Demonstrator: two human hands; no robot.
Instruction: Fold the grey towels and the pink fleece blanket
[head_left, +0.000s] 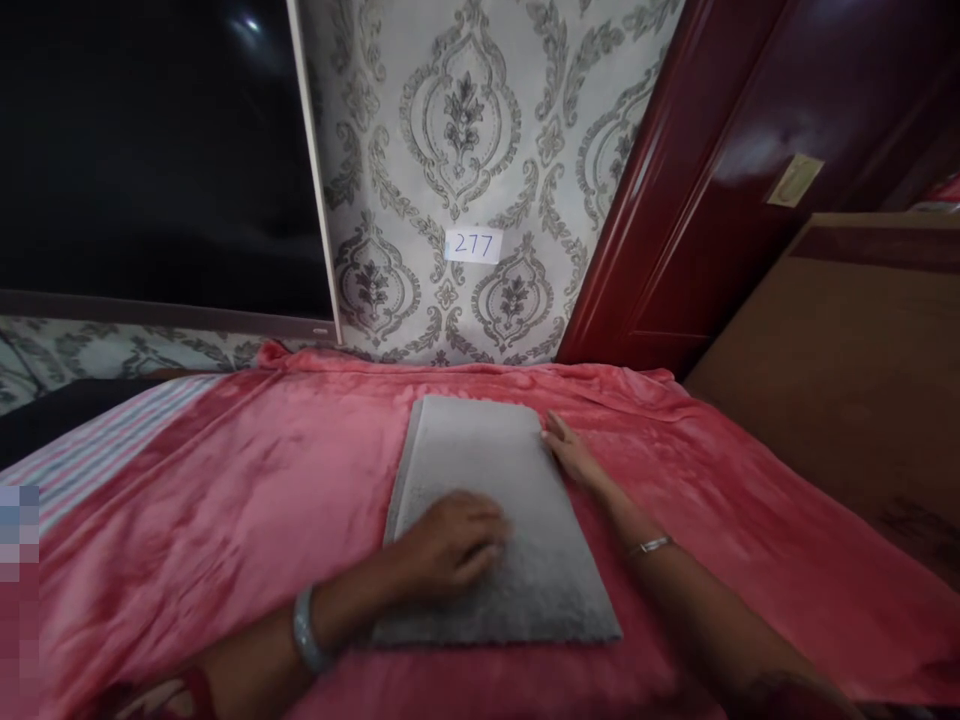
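Bed draped in a glossy pink-red plush blanket (247, 500), soft sheen, shallow creases running toward the far edge; a striped sheet (97, 440) in pale blue, white and pink shows at the left where the blanket stops. Behind: grey damask-patterned wallpaper (465, 150), a large dark flat screen with a pale frame (150, 150) on the left, a polished dark red wooden door (750, 150) on the right, a brown board panel (847, 370) beside it. On the blanket, centre, a grey rectangular folded towel-like cloth (487, 470), short dense nap, flat, squared edges, long axis running away from the person toward the wall, near end wider in this view. Left hand (450, 545) lies palm down on the near-left part of the cloth, fingers spread and flat, pressing rather than gripping; nothing is closed in its grip. Right hand (574, 455) rests at the cloth's right long edge, toward the far end, fingers extended and touching the edge, grip open, holding nothing. The cloth thus lies between the two hands, the left hand upon it and nearer its middle, the right alongside. A pale bangle (307, 628) on the left wrist, a thin silver bracelet (651, 546) on the right. Small white paper label reading 277 (473, 245) stuck to the wallpaper.
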